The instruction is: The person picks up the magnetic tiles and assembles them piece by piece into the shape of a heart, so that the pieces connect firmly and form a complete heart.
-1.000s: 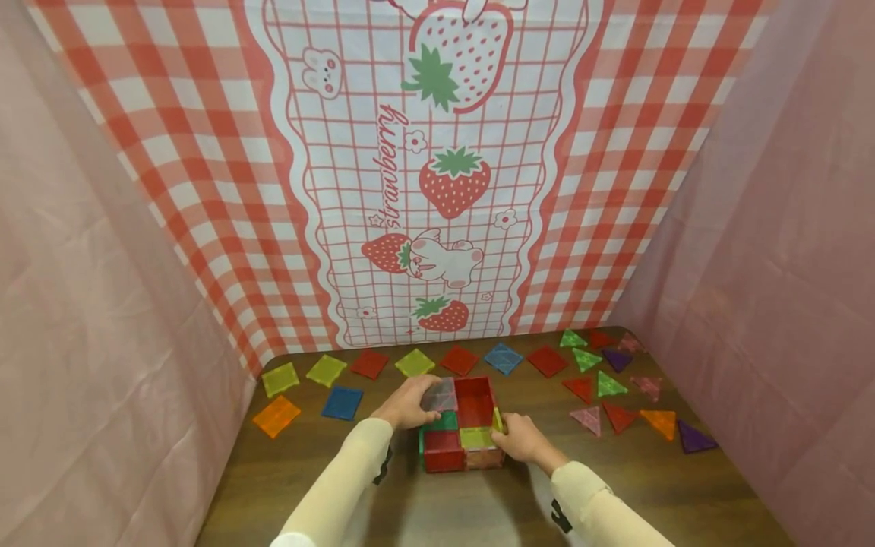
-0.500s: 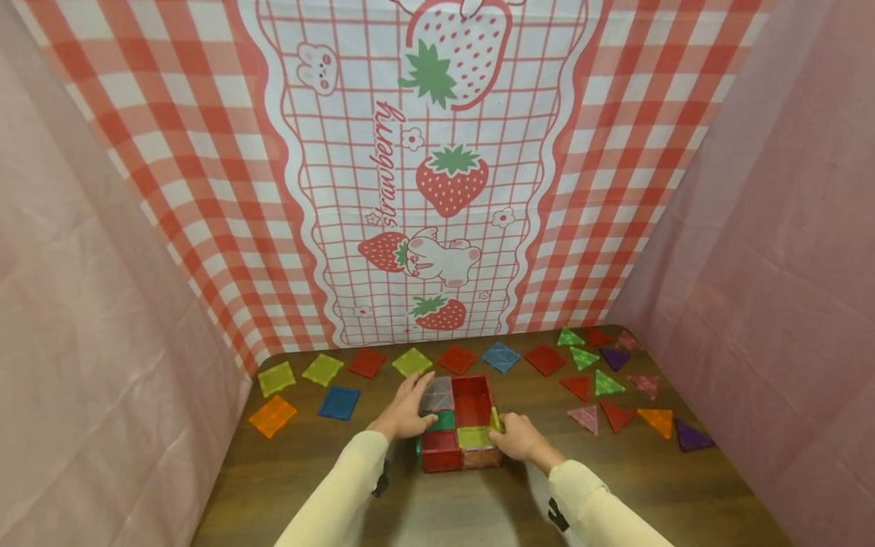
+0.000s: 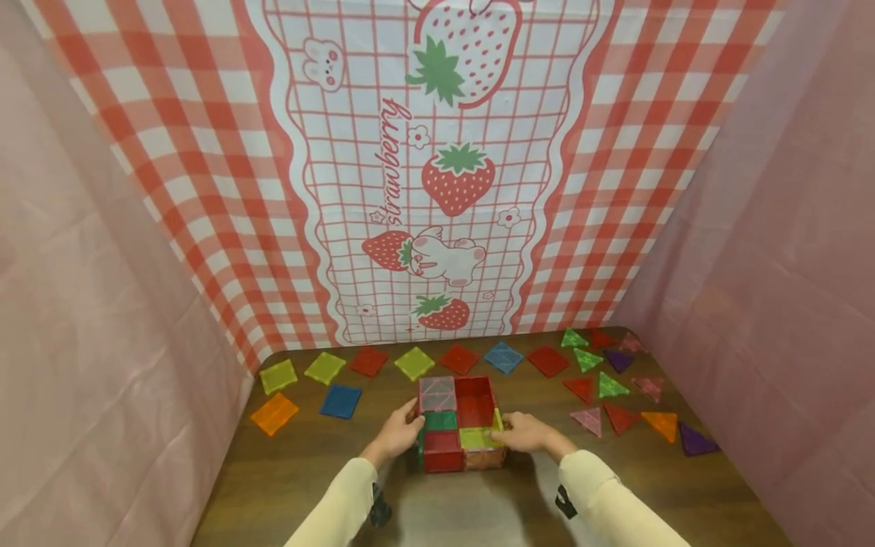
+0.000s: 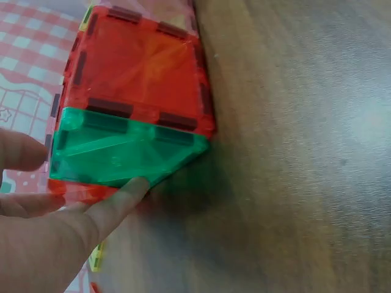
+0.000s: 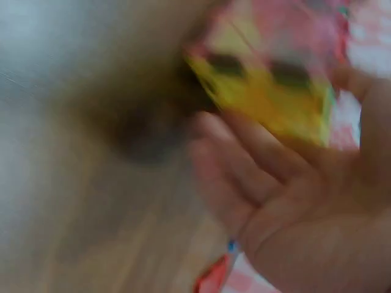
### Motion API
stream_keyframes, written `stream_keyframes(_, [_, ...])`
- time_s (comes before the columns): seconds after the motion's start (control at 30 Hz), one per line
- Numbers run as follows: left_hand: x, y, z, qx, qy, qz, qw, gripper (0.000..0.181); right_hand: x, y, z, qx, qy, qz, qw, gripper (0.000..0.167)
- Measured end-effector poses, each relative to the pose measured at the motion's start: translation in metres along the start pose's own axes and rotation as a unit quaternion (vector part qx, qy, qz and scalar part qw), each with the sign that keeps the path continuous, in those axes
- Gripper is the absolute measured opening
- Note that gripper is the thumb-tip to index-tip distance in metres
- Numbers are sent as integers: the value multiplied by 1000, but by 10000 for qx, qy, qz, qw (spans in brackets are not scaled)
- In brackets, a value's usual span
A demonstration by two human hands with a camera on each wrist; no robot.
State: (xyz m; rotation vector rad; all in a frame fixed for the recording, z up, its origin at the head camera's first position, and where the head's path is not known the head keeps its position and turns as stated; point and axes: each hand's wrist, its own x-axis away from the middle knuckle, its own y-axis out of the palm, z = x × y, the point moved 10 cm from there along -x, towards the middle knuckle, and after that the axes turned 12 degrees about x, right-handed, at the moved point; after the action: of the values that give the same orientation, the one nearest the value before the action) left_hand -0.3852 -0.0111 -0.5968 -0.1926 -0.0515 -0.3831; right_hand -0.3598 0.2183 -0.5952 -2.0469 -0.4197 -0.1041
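Note:
A box-like build of translucent magnetic tiles (image 3: 443,453) stands on the table, with red, pink, green and yellow sides. My left hand (image 3: 399,433) is at its left side, pinching the green triangular magnetic tile (image 4: 125,152) between thumb and fingers. That triangle leans out from a red square tile (image 4: 140,67) in the left wrist view. At the right side, my right hand (image 3: 529,434) holds the yellow triangular magnetic tile (image 5: 269,101), thumb over its edge and fingers beneath. The right wrist view is blurred. A pink square tile (image 3: 437,394) covers the back left compartment; the back right one is open-topped.
Loose square tiles, such as a blue one (image 3: 340,402) and an orange one (image 3: 275,414), lie behind and to the left. Several triangular tiles, including a purple one (image 3: 697,439), are spread at the right. A checked strawberry cloth (image 3: 458,182) hangs behind the table.
My left hand has come off the pink tile at the back left and moved nearer me, down to the build's left side. The right hand stays at the yellow tile.

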Motion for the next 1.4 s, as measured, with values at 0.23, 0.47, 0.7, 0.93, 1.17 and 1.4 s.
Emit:
stream_keyframes(0.23, [9, 3, -11, 684, -175, -10, 9975, 57, -25, -57, 26, 111, 491, 77, 9987, 58])
stream_keyframes(0.47, [10, 0, -14, 488, -316, 177, 9981, 55, -47, -108, 58, 1076, 1060, 366, 9878, 59])
stream_keyframes(0.7, [11, -3, -19, 324, -408, 291, 9982, 55, -61, -106, 84, 1370, 1295, 313, 9816, 63])
stream_keyframes(0.93, [12, 1, -22, 340, -515, 210, 9979, 58, -60, -58, 113, 1491, 1356, 222, 9792, 78])
stream_keyframes(1.17, [14, 4, -21, 417, -543, 128, 9976, 56, -53, -37, 100, 2073, 906, 724, 9714, 68])
stream_keyframes(1.4, [10, 1, -26, 514, -710, 218, 9959, 56, -38, -32, 75, 2893, 482, 1469, 9447, 40])
